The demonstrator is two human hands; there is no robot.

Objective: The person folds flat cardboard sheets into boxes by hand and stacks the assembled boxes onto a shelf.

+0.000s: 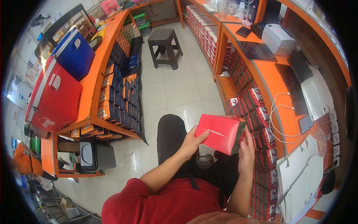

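Observation:
A red cardboard box [219, 131] with a dark green side is held in front of my lap. My left hand [194, 142] grips its left end, with the thumb lying on the red face. At the box's right end, my right hand [246, 151] has its fingers against the dark side. Close to my right hand, many similar red and dark boxes [263, 147] stand in stacks under the orange counter. The box's underside is hidden.
A dark plastic stool [164, 46] stands ahead on the tiled floor [179, 89]. Dark blue and orange boxes [117, 100] fill the shelf under the left counter, which bears red [56, 97] and blue [74, 54] coolers. Papers [300, 183], cables and a white printer [279, 39] lie along the right counter.

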